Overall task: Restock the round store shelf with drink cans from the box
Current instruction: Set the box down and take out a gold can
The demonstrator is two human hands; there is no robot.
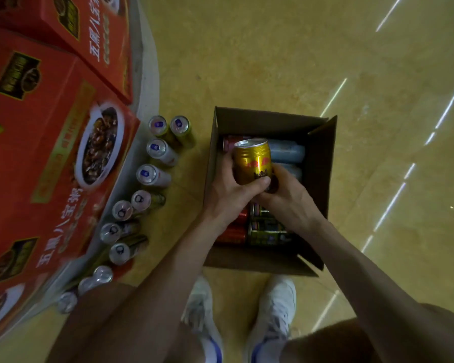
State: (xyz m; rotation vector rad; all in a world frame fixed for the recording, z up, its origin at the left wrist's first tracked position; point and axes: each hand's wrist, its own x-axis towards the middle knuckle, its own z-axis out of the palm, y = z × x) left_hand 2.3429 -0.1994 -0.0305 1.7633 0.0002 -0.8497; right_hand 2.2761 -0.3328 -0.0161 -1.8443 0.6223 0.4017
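Both hands meet above the open box (210, 163). The left hand (230, 187) clamps fingers and thumb round the gold can (252, 161), and the right hand (290, 199) curls round its base, likely steadying the lift. The can hangs over the box, its long axis tilted, lid pointing away. Left, a row of cans (156, 148) curves along the round shelf (148, 74).

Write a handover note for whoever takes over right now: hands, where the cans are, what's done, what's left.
Left hand: grip round the gold can, held over the open box.
Right hand: grip on the same can's lower end.
Done: a row of cans stands upright along the curved base of the round shelf.
Left: place the gold can, then the red cans, pale blue cans and dark labelled cans lying in the box.
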